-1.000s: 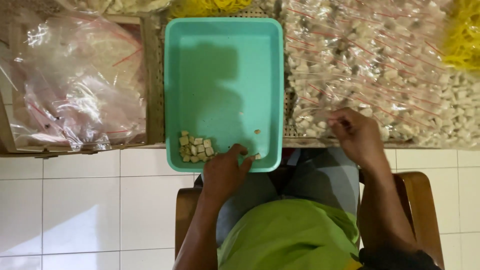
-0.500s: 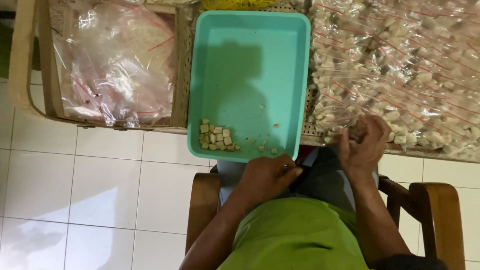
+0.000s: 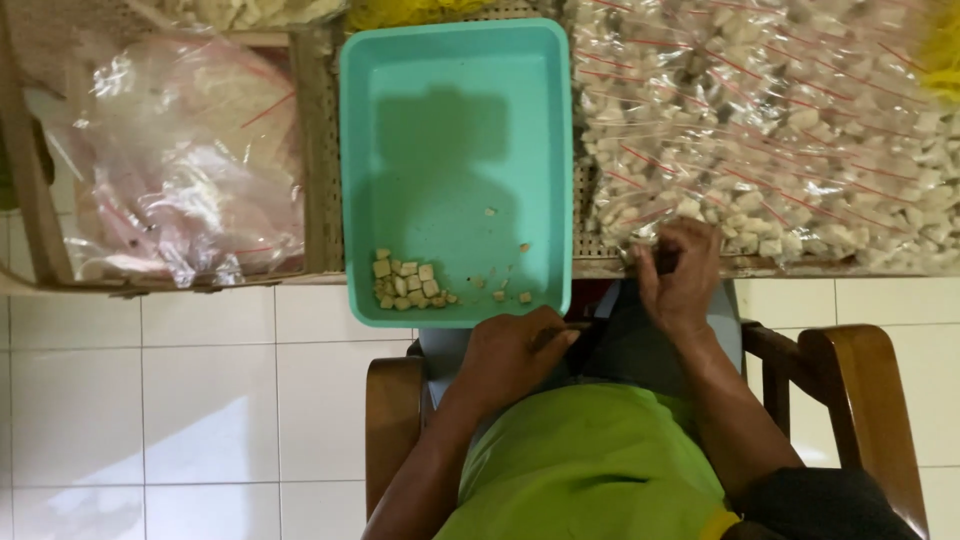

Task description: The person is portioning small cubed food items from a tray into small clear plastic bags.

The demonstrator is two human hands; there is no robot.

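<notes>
— Where are the cubes [image 3: 405, 282]?

— In the near left corner of the tray [image 3: 455, 150], a small pale heap, with a few loose crumbs to its right. The rest of the tray is bare.

— And the hands?

— The left hand [image 3: 515, 350] sits just below the tray's near rim, over the lap, with its fingers curled under. Something thin and dark shows at the fingertips, but I can't tell what it is or whether the hand is closed on it. The right hand [image 3: 680, 275] is at the near edge of the bags [image 3: 800, 130], which are full of the same pale pieces. Its fingers are bent round something dark there; whether that's a real grip, I can't say.

— So which step is this?

— I'd judge it's between pieces: neither hand is in the tray, and the right is busy at the bag pile.

— What would a move there call for?

— Probably a careful pinch. The bags are slick and heaped, so tugging one could drag its neighbours off the table.

— Anything else around?

— Crumpled plastic [image 3: 180, 180] in a box left of the tray, a wooden chair [image 3: 860, 400], and a white tiled floor [image 3: 200, 400].
</notes>
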